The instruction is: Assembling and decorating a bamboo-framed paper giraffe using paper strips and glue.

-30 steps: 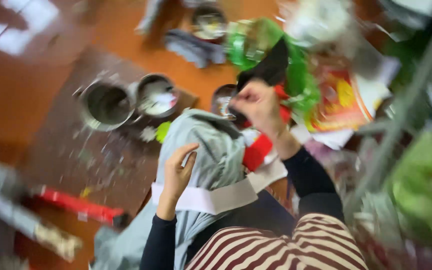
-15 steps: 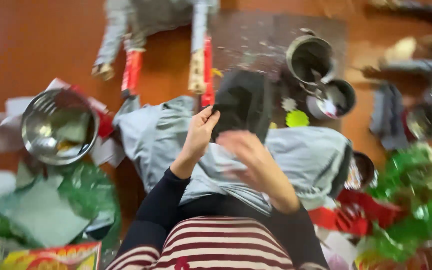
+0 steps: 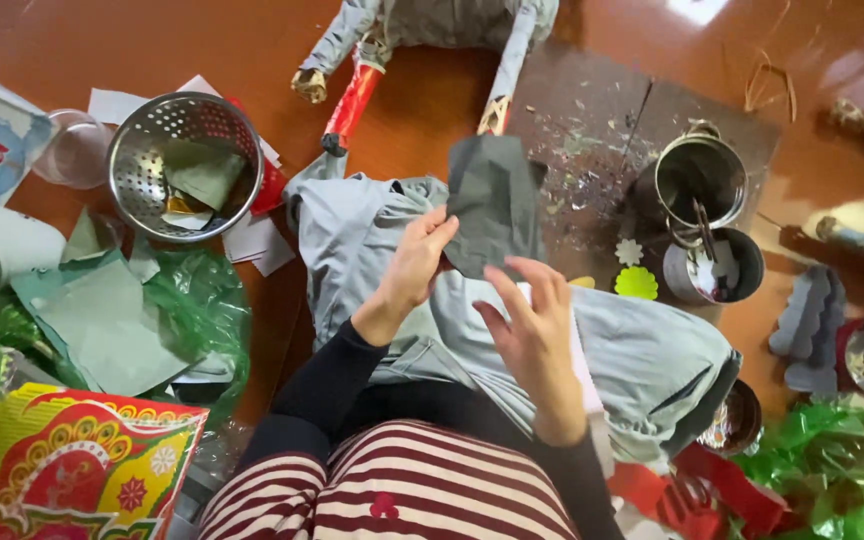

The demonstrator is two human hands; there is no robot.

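Observation:
My left hand (image 3: 414, 268) pinches the lower left edge of a dark grey sheet of paper (image 3: 493, 203) and holds it upright in front of me. My right hand (image 3: 532, 330) hovers just below the sheet with fingers spread, touching nothing I can make out. Both hands are above a light grey cloth (image 3: 612, 350) draped over my lap. My sleeves are black and my top is striped dark red and white.
A metal colander (image 3: 184, 165) with grey paper scraps sits at the left, beside green plastic wrap (image 3: 197, 310) and a red-yellow patterned card (image 3: 72, 470). Metal pots (image 3: 700, 180) stand on a paint-spattered board at the right. A paper-wrapped figure (image 3: 422, 30) lies ahead on the brown floor.
The view has swung and steadied. The grey sheet stays in my left hand; my right hand has dropped lower and opened its fingers.

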